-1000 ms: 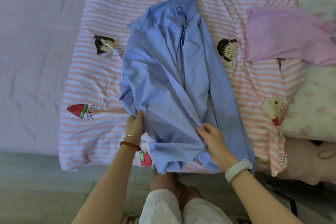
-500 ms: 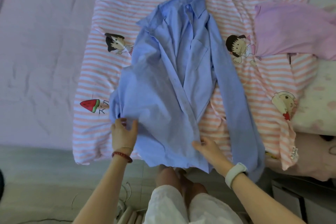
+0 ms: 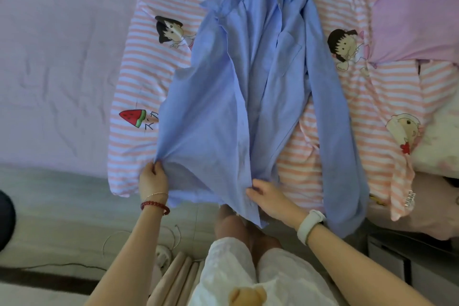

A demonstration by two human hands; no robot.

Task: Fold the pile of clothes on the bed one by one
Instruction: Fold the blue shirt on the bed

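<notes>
Blue shirt [image 3: 250,87]: head view — lies collar-up on the striped blanket [image 3: 139,62], front open, its hem hanging over the bed's near edge.
Left hand [image 3: 152,180]: fingers curled, pinching the shirt's lower left corner and holding it out to the side.
Right hand [image 3: 269,197]: fingers fairly straight, resting flat on the front panel near the hem — no clear grip.
Right sleeve [image 3: 332,112]: runs down the blanket and droops off the edge.
Pink garment [image 3: 417,25]: on the blanket at upper right, apart from the shirt.
Wrists: red bead bracelet [image 3: 155,206] on the left, white band [image 3: 310,225] on the right.
</notes>
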